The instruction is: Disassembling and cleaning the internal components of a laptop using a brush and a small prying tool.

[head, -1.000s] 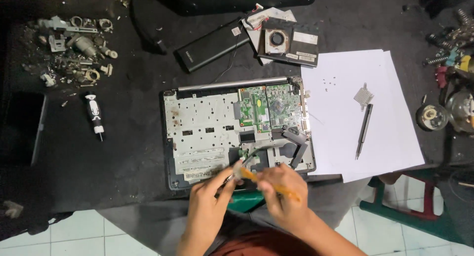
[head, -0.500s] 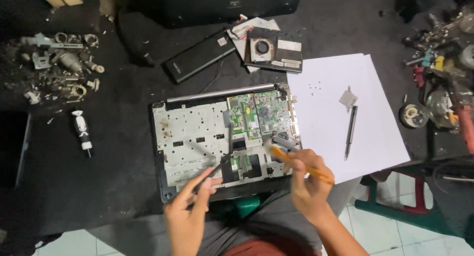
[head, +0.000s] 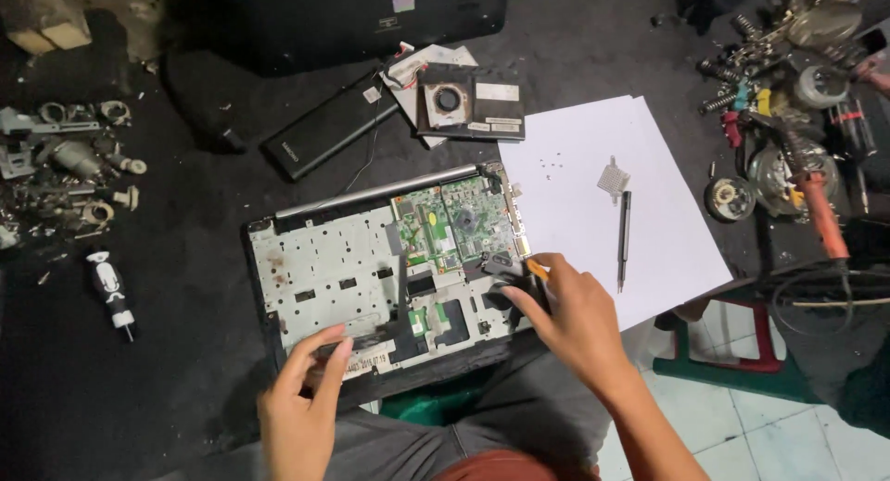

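Note:
An opened laptop base [head: 324,277] lies on the dark table, its metal plate and green circuit board [head: 459,223] exposed. My left hand [head: 301,407] rests with spread fingers on the base's near left edge. My right hand [head: 570,314] is at the base's right side, fingers closed around a tool with an orange handle [head: 537,269], its tip hidden near a black part by the board.
White paper sheets [head: 593,212] lie right of the laptop with tiny screws, a small metal mesh piece [head: 613,179] and a pen-like driver [head: 624,238]. A battery [head: 324,133] and fan module [head: 468,101] sit behind. Metal parts clutter the left [head: 69,170]; tools crowd the right [head: 797,157].
My right hand has shifted from the base's near edge to its right side with the orange tool. My left hand has slid left along the near edge. The view has moved.

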